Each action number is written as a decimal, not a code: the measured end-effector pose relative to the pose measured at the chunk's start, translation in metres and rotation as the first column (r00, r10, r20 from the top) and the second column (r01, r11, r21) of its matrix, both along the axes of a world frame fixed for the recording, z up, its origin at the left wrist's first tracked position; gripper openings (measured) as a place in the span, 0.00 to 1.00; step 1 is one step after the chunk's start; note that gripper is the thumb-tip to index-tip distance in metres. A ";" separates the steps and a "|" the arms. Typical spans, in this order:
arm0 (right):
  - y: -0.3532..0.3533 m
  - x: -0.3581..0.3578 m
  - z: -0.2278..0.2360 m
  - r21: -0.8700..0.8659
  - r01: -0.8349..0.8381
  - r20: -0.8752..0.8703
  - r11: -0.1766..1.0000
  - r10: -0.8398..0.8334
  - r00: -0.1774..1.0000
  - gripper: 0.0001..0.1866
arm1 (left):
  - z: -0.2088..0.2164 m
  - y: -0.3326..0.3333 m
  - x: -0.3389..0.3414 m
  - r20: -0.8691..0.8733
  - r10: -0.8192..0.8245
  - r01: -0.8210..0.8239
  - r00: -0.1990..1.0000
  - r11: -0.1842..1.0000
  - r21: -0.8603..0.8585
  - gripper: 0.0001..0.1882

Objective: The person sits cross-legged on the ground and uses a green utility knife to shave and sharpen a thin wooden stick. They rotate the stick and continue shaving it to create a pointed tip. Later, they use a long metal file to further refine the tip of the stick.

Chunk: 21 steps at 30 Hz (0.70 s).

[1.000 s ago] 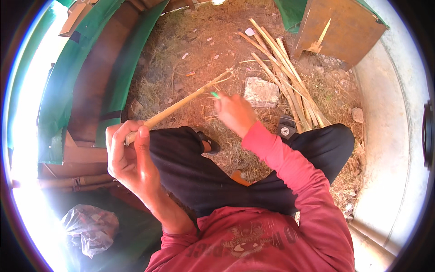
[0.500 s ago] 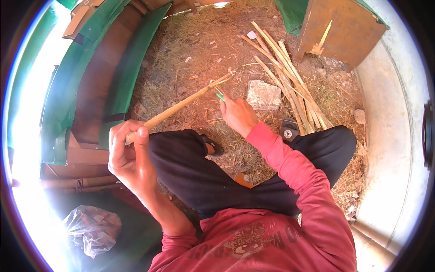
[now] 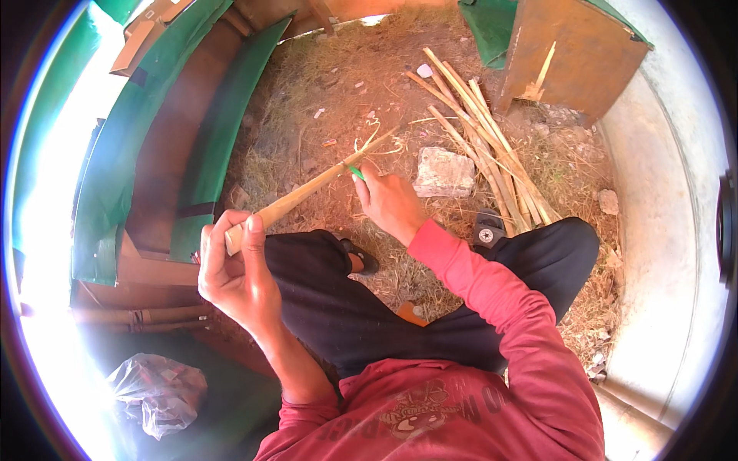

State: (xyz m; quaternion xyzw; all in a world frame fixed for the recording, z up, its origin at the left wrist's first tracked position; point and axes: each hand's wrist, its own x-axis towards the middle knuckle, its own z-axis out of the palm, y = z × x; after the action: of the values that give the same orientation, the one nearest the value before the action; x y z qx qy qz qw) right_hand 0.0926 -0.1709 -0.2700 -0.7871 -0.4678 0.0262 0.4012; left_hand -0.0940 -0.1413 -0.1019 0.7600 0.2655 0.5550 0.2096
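My left hand (image 3: 242, 273) pinches the thick near end of a pale bamboo strip (image 3: 296, 198) between thumb and fingers. The strip slants away to the upper right, held above the ground, and thin curled shavings (image 3: 373, 138) hang at its far end. Closed in my right hand (image 3: 390, 203) is what looks like a small green-handled knife (image 3: 355, 172), held against the strip short of the shavings. The fingers and the strip hide most of its blade.
Several long split bamboo strips (image 3: 492, 138) lie piled at the far right, beside a pale stone block (image 3: 444, 172). A brown board (image 3: 573, 58) stands behind them. Green-covered panels (image 3: 231, 131) line the left, and a clear plastic bag (image 3: 157, 392) rests at lower left.
My right hand has moved left and slightly down along the strip with the green-handled knife. Longer curls now stand at the far end. My left hand has shifted slightly right and down.
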 end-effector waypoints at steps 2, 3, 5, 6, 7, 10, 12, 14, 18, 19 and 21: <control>-0.005 0.006 -0.025 -0.004 0.040 0.009 0.999 -0.040 0.999 0.17 | 0.002 -0.008 0.002 -0.030 0.018 -0.018 0.999 1.000 -0.001 0.03; -0.006 0.020 -0.047 -0.026 0.069 -0.008 0.997 -0.069 0.998 0.17 | 0.003 -0.010 0.001 -0.007 -0.057 0.056 0.998 0.996 -0.065 0.03; 0.003 0.026 -0.052 -0.012 0.145 0.144 0.989 -0.142 0.979 0.17 | 0.002 -0.009 0.005 -0.012 -0.028 0.028 1.000 1.000 -0.008 0.03; 0.002 0.023 -0.049 -0.038 0.121 0.112 0.992 -0.116 0.987 0.17 | -0.002 -0.008 0.004 -0.031 -0.010 0.010 0.999 1.000 0.007 0.03; 0.000 0.022 -0.036 -0.055 0.093 0.088 0.994 -0.088 0.992 0.17 | -0.002 -0.005 0.002 -0.010 0.005 -0.005 1.000 1.000 -0.010 0.04; -0.004 0.018 -0.013 -0.175 0.019 0.040 0.984 -0.013 0.999 0.18 | -0.004 -0.008 0.000 -0.028 -0.036 0.037 0.999 0.999 0.027 0.04; -0.010 0.030 -0.031 -0.278 0.054 0.021 0.959 -0.050 0.999 0.18 | -0.001 -0.020 0.000 -0.115 -0.024 0.032 0.993 0.997 0.069 0.05; -0.038 0.070 -0.104 -0.499 0.148 0.003 0.854 -0.169 0.986 0.18 | 0.001 -0.025 0.006 -0.173 -0.035 0.060 0.984 0.988 0.142 0.05; -0.033 0.107 -0.163 -0.535 0.253 -0.110 0.806 -0.363 0.925 0.20 | -0.001 -0.011 0.001 -0.076 0.003 0.001 0.997 0.999 0.050 0.04; -0.031 0.100 -0.150 -0.493 0.232 -0.117 0.839 -0.328 0.937 0.21 | -0.005 -0.003 -0.001 -0.036 -0.010 0.012 0.999 0.998 0.056 0.04; -0.026 0.088 -0.110 -0.402 0.231 -0.137 0.886 -0.308 0.941 0.22 | -0.002 0.000 -0.001 -0.041 0.062 -0.061 0.997 0.998 0.006 0.04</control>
State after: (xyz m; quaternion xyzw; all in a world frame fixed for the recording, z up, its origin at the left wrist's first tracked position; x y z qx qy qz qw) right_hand 0.1810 -0.1969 -0.3803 -0.9008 -0.2971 0.1380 0.2849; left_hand -0.0950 -0.1412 -0.1035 0.7632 0.2918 0.5460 0.1853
